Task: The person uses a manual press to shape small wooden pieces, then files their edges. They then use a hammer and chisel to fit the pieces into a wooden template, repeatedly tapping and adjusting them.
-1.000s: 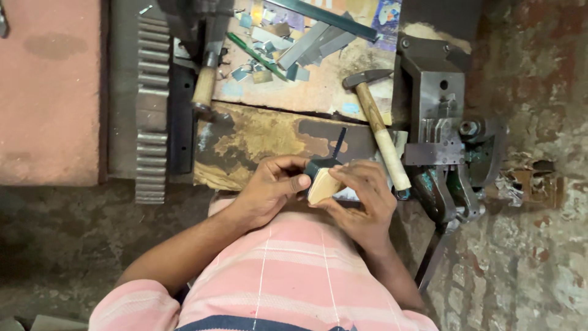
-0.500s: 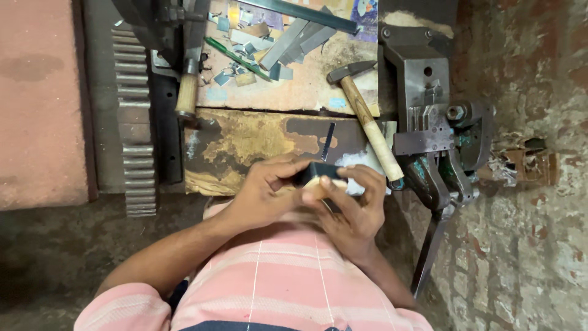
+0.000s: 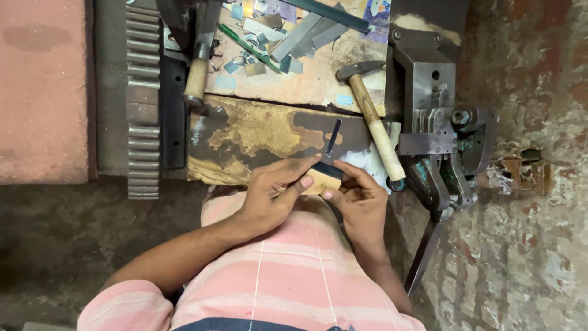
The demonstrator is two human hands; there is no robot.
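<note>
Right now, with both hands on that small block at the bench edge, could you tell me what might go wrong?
1. The small tan block is pinched between the left hand and right hand at the bench's very edge; it could slip and drop.
2. The thin dark blade lies just beyond the fingertips, so a slip might nick them.
3. The hammer handle lies beside the right hand; a bump could shift it.

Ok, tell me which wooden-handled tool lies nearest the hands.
The hammer, lying slantwise just beyond the right hand. The other wooden-handled tool lies farther off, at the bench's left edge.
</note>
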